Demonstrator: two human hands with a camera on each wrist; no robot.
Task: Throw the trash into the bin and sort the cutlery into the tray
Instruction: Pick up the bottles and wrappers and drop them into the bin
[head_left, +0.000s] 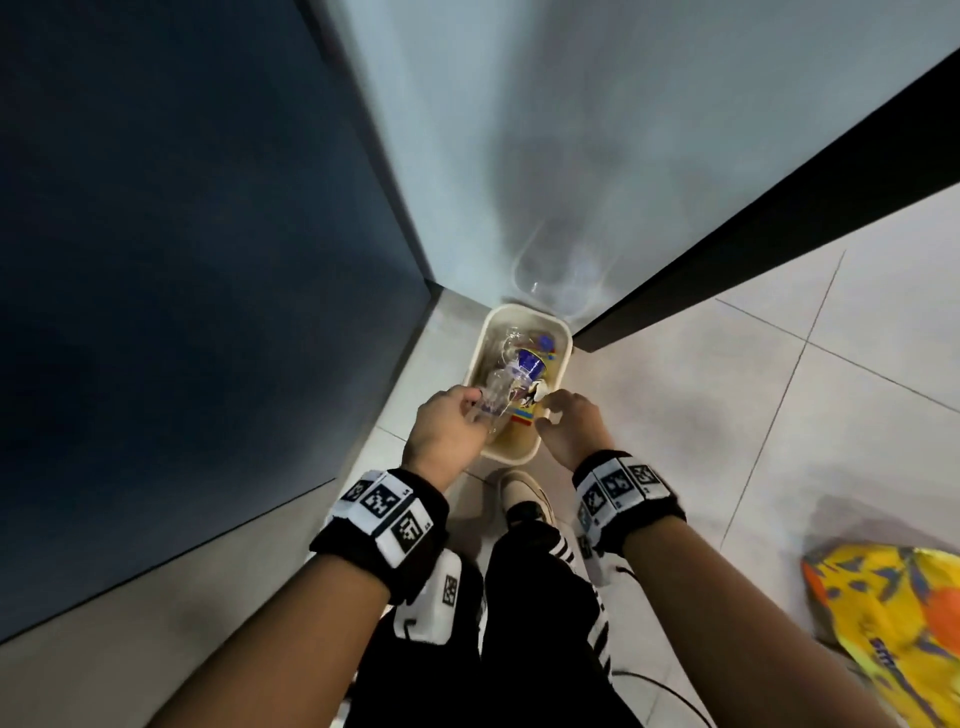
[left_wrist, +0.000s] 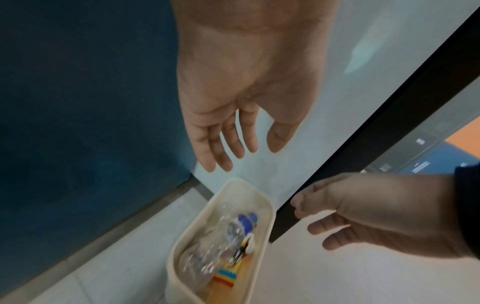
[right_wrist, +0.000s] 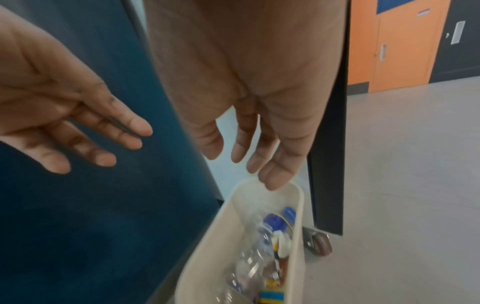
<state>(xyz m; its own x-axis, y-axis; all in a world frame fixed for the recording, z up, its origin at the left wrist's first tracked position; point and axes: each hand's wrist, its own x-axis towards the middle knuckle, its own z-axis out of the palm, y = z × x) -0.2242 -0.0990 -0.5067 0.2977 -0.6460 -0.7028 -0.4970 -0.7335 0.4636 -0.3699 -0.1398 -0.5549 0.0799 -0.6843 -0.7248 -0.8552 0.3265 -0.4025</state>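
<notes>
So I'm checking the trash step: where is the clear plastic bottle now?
The clear plastic bottle lies inside the cream bin on the floor, on its left side beside colourful wrappers, below both open hands.

One cream bin (head_left: 519, 457), one clear plastic bottle (left_wrist: 207, 255) inside it, two hands, one yellow bag (head_left: 883, 623).

You've got a yellow-orange bag (head_left: 893, 618) lower right of the head frame on pale floor tiles (head_left: 727, 405), a blue panel (head_left: 182, 234) left, an orange door (right_wrist: 400, 45) upper right of the right-wrist frame.
</notes>
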